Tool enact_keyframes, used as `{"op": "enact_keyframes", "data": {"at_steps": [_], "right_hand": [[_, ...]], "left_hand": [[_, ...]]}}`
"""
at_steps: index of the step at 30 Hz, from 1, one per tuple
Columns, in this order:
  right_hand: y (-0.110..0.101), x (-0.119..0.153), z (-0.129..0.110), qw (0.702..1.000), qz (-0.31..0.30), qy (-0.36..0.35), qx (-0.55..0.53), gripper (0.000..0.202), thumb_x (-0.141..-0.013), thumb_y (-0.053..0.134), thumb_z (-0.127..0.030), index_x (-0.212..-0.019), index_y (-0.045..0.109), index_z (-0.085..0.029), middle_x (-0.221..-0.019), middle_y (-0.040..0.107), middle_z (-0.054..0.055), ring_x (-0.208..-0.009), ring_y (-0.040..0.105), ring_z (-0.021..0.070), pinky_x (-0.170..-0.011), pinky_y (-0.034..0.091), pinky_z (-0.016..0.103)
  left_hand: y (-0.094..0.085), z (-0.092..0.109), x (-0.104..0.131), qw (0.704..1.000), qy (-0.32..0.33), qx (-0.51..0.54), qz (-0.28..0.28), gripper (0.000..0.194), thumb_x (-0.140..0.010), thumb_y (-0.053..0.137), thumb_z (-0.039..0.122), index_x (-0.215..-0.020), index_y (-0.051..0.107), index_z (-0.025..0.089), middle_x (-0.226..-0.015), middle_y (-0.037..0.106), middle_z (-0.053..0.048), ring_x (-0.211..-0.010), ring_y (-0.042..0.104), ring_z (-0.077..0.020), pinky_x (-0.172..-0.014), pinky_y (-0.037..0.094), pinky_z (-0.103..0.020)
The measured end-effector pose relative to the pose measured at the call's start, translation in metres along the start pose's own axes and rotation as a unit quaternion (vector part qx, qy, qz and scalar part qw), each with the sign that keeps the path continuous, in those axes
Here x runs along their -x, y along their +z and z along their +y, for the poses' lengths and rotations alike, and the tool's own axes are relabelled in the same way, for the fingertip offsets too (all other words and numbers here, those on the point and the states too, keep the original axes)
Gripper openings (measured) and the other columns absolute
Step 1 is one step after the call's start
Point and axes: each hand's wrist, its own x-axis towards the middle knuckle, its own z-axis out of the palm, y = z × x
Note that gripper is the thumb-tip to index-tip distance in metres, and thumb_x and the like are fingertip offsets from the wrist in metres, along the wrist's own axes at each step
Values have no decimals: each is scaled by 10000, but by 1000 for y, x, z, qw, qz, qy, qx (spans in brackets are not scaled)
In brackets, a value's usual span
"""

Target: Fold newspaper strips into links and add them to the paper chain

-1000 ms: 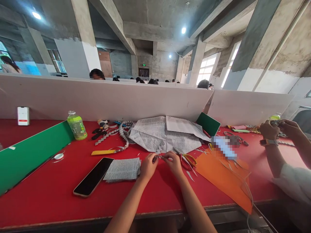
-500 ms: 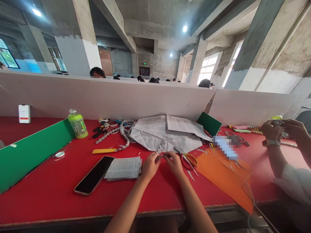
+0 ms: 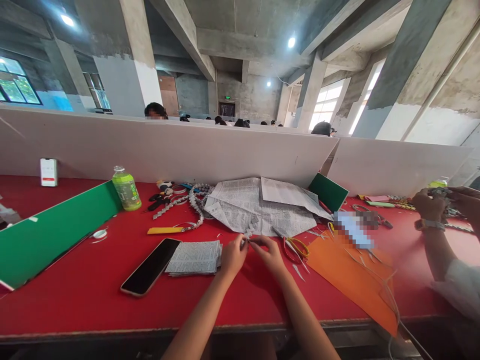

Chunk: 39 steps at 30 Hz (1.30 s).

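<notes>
My left hand [image 3: 233, 256] and right hand [image 3: 270, 254] meet at the fingertips above the red table [image 3: 93, 295], both pinching a small folded strip of newsprint [image 3: 248, 241] held between them, just in front of the spread newspaper sheet [image 3: 258, 210]. A stack of cut newsprint slips [image 3: 195, 257] lies just left of my left hand, with a black smartphone [image 3: 150, 266] touching its left edge. Yellow-handled scissors [image 3: 294, 246] rest just right of my right hand, beside an orange paper sheet [image 3: 352, 272] that overhangs the table's near edge. Farther back lie a chain of folded paper links [image 3: 193, 207], a yellow strip [image 3: 165, 230], a green bottle [image 3: 126, 189] and a green divider board [image 3: 56, 230]. At far right, a co-worker's hands [image 3: 437, 202], one wrist bearing a watch, hold a small item that I cannot make out.
</notes>
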Motion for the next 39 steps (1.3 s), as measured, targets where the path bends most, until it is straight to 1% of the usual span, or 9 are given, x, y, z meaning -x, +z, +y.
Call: {"op": "enact_keyframes", "data": {"at_steps": [4,10,13,18,23,26,30,33,39], "right_hand": [[-1,-1,0,999,5,15,-41,220,-752,599,-334,-888,653,-170,-846,675,72,-778,618,199,-736,482,328],[-3,-3,-2,997,44,27,-54,205,-711,642,-353,-796,593,-173,-762,635,36,-728,595,179,-698,470,304],[-4,-3,-4,997,40,35,-62,188,-741,610,-356,-778,581,-175,-741,621,27,-714,587,173,-684,462,294],[-4,-3,-2,998,30,29,-46,201,-775,563,-373,-761,582,-173,-744,620,28,-709,575,168,-683,453,286],[-5,-4,2,998,53,15,-32,183,-766,576,-368,-785,583,-186,-793,605,38,-767,577,178,-715,468,297],[-7,-5,2,999,38,6,-29,175,-765,576,-355,-805,615,-189,-828,606,48,-789,580,185,-713,471,300],[-8,-5,1,999,27,0,-27,171,-760,577,-353,-773,628,-190,-783,607,40,-760,577,185,-695,462,299],[-8,-5,1,999,33,5,-31,162,-759,577,-338,-780,624,-185,-784,617,40,-758,576,185,-693,452,295],[-8,-5,1,998,41,14,-42,149,-760,565,-323,-778,615,-183,-808,626,43,-762,576,183,-700,446,291]], "left_hand": [[2,-1,-2,994,10,108,-11,154,-828,447,225,-919,568,198,-596,606,14,-574,582,-141,-529,359,-212],[8,-1,0,976,37,205,-62,320,-786,510,213,-1105,499,205,-834,674,-22,-732,624,-146,-614,448,-229],[7,-1,0,979,42,189,-69,322,-800,506,230,-1122,496,213,-866,677,-32,-768,632,-157,-641,459,-243],[3,-1,1,993,58,84,-58,261,-854,430,231,-1097,526,233,-874,678,-45,-805,640,-180,-648,448,-256],[5,-4,2,995,91,4,-47,213,-864,424,242,-1038,545,221,-874,677,-53,-788,642,-186,-618,433,-247],[7,-7,1,995,98,11,-33,163,-858,444,250,-959,568,220,-843,676,-47,-777,636,-183,-624,436,-249],[7,-8,-2,995,64,80,-4,113,-834,488,244,-901,574,213,-841,670,-39,-794,622,-175,-671,448,-258],[5,-7,-4,991,43,124,-4,97,-817,521,272,-862,580,210,-820,668,-23,-748,611,-161,-655,448,-248],[4,-5,-5,992,61,110,14,89,-793,562,262,-782,610,187,-777,663,-30,-732,590,-158,-639,424,-247]]}}
